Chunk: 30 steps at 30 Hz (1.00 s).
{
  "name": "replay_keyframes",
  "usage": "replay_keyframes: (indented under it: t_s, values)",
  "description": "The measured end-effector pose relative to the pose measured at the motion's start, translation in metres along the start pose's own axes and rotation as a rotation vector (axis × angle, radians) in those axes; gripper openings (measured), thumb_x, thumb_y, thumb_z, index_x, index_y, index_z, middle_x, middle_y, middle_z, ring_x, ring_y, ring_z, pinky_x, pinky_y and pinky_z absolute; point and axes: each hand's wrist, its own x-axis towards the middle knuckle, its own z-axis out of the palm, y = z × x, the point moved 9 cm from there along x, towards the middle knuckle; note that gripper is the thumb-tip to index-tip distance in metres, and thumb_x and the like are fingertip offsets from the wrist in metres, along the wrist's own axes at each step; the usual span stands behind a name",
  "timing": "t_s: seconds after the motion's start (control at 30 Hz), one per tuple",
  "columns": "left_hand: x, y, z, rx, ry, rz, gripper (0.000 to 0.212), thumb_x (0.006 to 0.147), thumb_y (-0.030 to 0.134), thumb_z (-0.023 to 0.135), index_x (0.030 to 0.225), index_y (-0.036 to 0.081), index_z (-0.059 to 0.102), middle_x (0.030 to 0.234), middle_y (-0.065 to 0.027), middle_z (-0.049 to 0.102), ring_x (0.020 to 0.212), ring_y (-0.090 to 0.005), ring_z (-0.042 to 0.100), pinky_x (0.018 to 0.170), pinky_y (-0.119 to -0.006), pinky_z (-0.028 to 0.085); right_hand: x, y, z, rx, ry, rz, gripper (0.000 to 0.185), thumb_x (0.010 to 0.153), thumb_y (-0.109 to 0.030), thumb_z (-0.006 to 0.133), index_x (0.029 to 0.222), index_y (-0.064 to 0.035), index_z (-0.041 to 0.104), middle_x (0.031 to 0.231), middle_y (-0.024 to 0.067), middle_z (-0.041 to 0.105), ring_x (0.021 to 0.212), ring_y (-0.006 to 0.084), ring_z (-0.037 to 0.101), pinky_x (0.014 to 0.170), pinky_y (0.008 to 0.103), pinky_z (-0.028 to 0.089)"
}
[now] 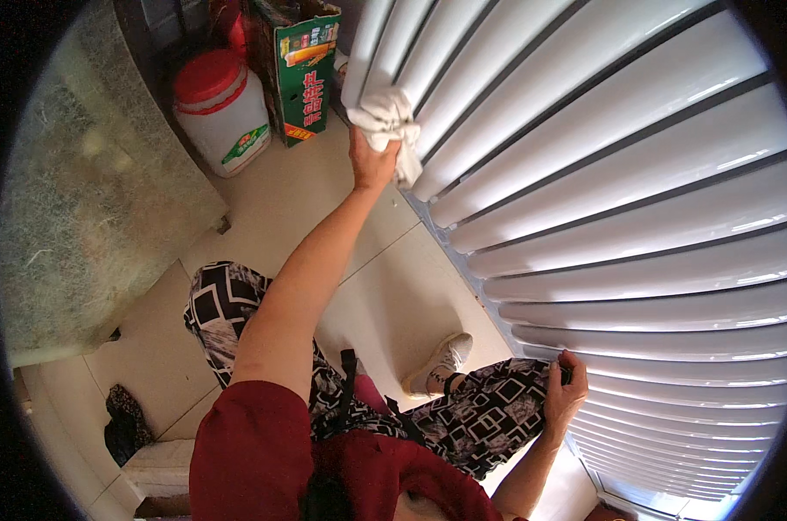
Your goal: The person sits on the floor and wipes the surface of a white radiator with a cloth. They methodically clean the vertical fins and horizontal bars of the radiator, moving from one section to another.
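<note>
My left hand [372, 161] is stretched far forward and grips a crumpled white cloth [387, 117]. The cloth lies against the lower ends of the white tubes of a column radiator [601, 215]. My right hand [567, 391] is beside my right knee, close to the radiator's tubes. Its fingers are bent, with a dark gap between thumb and fingers; no held thing can be made out there. Whether the fingertips touch the tube is unclear.
Ahead on the left stand a white plastic tub with a red lid [224, 111] and a green cardboard box [305, 78] bearing writing. A mottled greenish panel [107, 195] juts in from the left. Behind it lies a black patterned cloth or bag [125, 423] on the tiled floor [393, 260].
</note>
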Motion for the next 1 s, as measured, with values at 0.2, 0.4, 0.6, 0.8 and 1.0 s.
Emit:
replay_keyframes:
  t_s: [0.2, 0.4, 0.6, 0.8, 1.0]
  values:
    - [-0.031, -0.017, -0.015, 0.255, -0.112, -0.068, 0.066, 0.067, 0.022, 0.074, 0.122, 0.001, 0.045, 0.107, -0.0191, 0.051, 0.105, -0.0375, 0.05, 0.089, -0.046, 0.041, 0.002, 0.0, 0.001, -0.001, -0.005, -0.022, 0.027, 0.074, -0.006, 0.066, 0.101, -0.0014, 0.064, 0.091, 0.0138, 0.065, 0.086, 0.0284, 0.061, 0.078, 0.0373, 0.047]
    - [0.023, 0.108, 0.005, -0.045, 0.078, 0.199, 0.061, 0.063, 0.016, 0.075, 0.114, 0.0, 0.045, 0.111, -0.0216, 0.049, 0.104, -0.0402, 0.048, 0.091, -0.045, 0.039, 0.0, -0.001, -0.001, -0.001, 0.01, -0.033, 0.028, 0.075, -0.006, 0.066, 0.103, -0.0014, 0.064, 0.092, 0.0145, 0.065, 0.085, 0.0284, 0.062, 0.078, 0.0372, 0.048]
    - [-0.006, 0.003, -0.006, -0.1, 0.125, -0.108, 0.063, 0.066, 0.022, 0.075, 0.117, -0.001, 0.045, 0.116, -0.0229, 0.05, 0.11, -0.0388, 0.048, 0.094, -0.045, 0.039, 0.0, -0.001, -0.001, -0.006, 0.017, -0.04, 0.027, 0.075, -0.006, 0.065, 0.102, 0.0001, 0.063, 0.092, 0.015, 0.065, 0.085, 0.0284, 0.062, 0.078, 0.0378, 0.049]
    - [-0.03, -0.136, -0.049, 0.274, 0.125, -0.631, 0.073, 0.067, 0.033, 0.075, 0.126, 0.005, 0.044, 0.113, -0.0161, 0.058, 0.105, -0.0287, 0.056, 0.09, -0.037, 0.044, 0.004, -0.002, 0.003, 0.018, -0.016, -0.028, 0.026, 0.075, -0.005, 0.065, 0.1, 0.001, 0.063, 0.092, 0.0154, 0.065, 0.084, 0.0284, 0.062, 0.077, 0.0381, 0.049]
    - [0.077, 0.057, -0.021, -0.279, 0.271, -0.141, 0.06, 0.071, 0.016, 0.072, 0.121, -0.003, 0.045, 0.113, -0.0159, 0.056, 0.103, -0.028, 0.055, 0.09, -0.037, 0.044, 0.002, 0.005, -0.002, 0.023, 0.018, -0.009, 0.026, 0.075, -0.007, 0.064, 0.1, 0.001, 0.063, 0.092, 0.0156, 0.065, 0.086, 0.0287, 0.062, 0.078, 0.0375, 0.049]
